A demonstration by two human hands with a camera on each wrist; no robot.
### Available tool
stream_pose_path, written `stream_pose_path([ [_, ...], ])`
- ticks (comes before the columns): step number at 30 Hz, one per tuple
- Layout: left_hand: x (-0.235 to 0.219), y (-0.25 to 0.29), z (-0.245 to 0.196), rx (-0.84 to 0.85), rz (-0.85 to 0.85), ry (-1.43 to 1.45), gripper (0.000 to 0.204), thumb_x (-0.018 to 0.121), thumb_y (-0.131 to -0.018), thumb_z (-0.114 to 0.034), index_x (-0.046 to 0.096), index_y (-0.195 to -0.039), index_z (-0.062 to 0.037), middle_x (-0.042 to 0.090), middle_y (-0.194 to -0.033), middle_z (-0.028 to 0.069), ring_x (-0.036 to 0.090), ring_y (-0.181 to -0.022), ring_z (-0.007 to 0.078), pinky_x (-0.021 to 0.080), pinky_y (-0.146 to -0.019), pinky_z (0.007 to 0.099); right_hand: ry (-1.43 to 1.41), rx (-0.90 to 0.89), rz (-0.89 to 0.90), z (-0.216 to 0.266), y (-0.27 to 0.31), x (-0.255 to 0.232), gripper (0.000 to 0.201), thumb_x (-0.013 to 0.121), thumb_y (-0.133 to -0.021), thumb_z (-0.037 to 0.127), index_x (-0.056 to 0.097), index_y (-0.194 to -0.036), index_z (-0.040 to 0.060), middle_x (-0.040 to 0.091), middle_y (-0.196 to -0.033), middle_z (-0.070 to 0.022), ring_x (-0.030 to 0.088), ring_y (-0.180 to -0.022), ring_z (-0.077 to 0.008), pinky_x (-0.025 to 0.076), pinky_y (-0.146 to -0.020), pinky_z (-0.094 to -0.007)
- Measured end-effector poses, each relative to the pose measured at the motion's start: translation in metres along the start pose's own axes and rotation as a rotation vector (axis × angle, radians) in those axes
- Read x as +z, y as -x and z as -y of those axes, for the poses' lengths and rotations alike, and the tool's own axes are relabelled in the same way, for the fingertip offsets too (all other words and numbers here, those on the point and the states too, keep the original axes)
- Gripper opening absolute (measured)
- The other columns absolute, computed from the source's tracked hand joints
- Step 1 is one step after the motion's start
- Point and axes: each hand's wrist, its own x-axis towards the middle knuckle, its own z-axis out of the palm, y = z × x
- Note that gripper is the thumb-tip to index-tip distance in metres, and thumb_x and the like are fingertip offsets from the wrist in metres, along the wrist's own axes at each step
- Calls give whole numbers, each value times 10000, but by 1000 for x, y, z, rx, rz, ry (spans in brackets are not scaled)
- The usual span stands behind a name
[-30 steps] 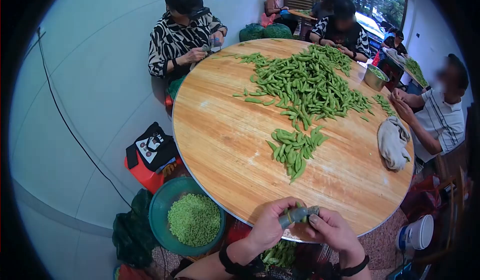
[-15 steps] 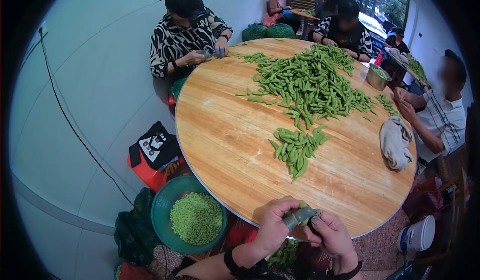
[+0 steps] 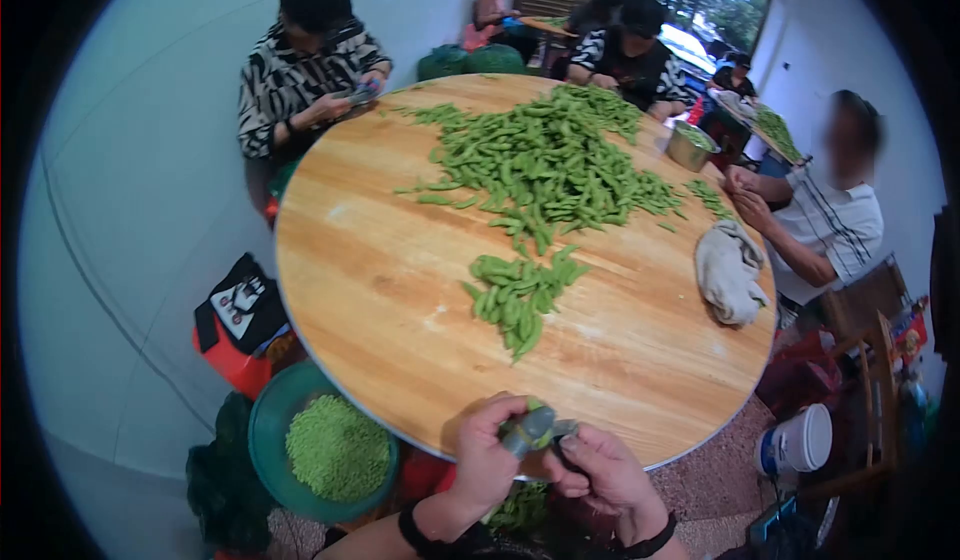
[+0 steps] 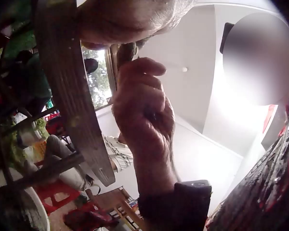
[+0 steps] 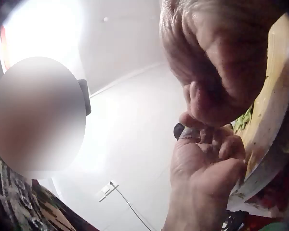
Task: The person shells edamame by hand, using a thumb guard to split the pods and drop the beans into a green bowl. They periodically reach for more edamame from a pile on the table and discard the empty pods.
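My left hand (image 3: 487, 455) grips a green bean pod (image 3: 537, 403) at the table's near edge. A grey sleeve (image 3: 530, 426) with a yellowish band covers its thumb. Close on the right, my right hand (image 3: 607, 470) holds a small dark-handled tool (image 3: 563, 428) whose grey end points toward the pod. In the left wrist view the right hand (image 4: 144, 103) is curled, with a dark end (image 4: 151, 114) showing in the fist. The left hand (image 5: 207, 161) appears below the large right hand (image 5: 221, 57) in the right wrist view. A small heap of pods (image 3: 520, 295) lies ahead of both hands.
A big pod pile (image 3: 545, 150) covers the far part of the round wooden table (image 3: 370, 260). Shelled beans fill a green basin (image 3: 265, 440) at lower left. A cloth (image 3: 730, 272) lies at right near a metal pot (image 3: 690, 146). Other people sit around.
The head view has turned right, so the table and people sit further left. My hands stay close together at the edge; the dark tool shows more. The person at far left has lifted their hands.
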Motion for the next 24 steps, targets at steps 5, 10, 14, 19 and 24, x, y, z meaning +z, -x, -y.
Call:
stream_pose_path([
  [5,1,-1,3,25,26,-36,25,588,-770,16,602,-788,7,532,-728,15,503,-690,96,399,-625,228,0,-6,68,-5,-4,-9,159,392,-966,159,482,-926,35,483,-704,-5,311,-496,-34,248,-426,-172],
  [10,5,-7,-5,-23,185,-2,41,579,-783,2,605,-812,13,541,-774,32,497,-689,85,389,-598,211,-99,-42,34,-9,-7,-11,149,390,-967,163,482,-937,49,470,-697,4,292,-481,-23,222,-412,-161],
  [14,-3,-12,10,-23,249,48,114,579,-776,-26,599,-879,19,536,-785,32,498,-690,86,392,-614,207,-135,25,34,-9,-11,-18,132,442,-944,157,503,-900,48,494,-671,12,344,-454,-29,259,-403,-172],
  [19,5,-12,16,124,236,-388,234,601,-785,-22,590,-1016,20,560,-819,20,498,-702,66,392,-628,199,900,-537,-401,-4,-14,-17,199,497,-910,163,534,-774,22,516,-571,22,463,-507,-47,367,-457,-215],
  [24,7,-13,16,-65,168,-276,364,601,-772,3,548,-1130,32,576,-810,2,477,-641,29,361,-530,160,573,-331,-295,-1,-15,-28,224,504,-907,207,541,-796,15,514,-556,-27,468,-488,-102,389,-470,-257],
])
